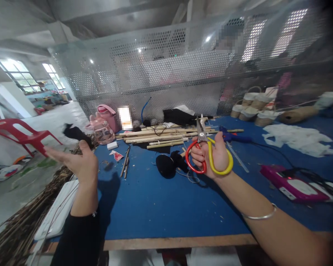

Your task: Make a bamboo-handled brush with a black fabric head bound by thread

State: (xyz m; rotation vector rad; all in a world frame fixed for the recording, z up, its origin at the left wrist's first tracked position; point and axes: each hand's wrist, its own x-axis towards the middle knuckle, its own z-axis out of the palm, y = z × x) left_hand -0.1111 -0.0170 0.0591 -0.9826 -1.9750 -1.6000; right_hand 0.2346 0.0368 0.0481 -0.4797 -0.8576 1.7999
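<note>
My right hand (pixel 215 159) is raised over the blue table, gripping a pair of scissors (pixel 202 135) with one red and one yellow handle. Their blades point up and away. On the left, my left hand (pixel 81 160) is stretched out with its fingers extended, past the table's left edge. Just beyond those fingers is a piece of black cloth (pixel 75 132); whether it touches the hand I cannot tell. A black wrapped bundle (pixel 165 165) lies on the table left of the scissors, with thin cord beside it.
Bamboo sticks (pixel 155 136) lie across the table's back. A blue glue gun (pixel 233 136) and magenta power strip (pixel 294 183) are right. A pink water bottle (pixel 102 130) stands back left. Twigs (pixel 24 218) and a red chair (pixel 22 133) are beyond the left edge.
</note>
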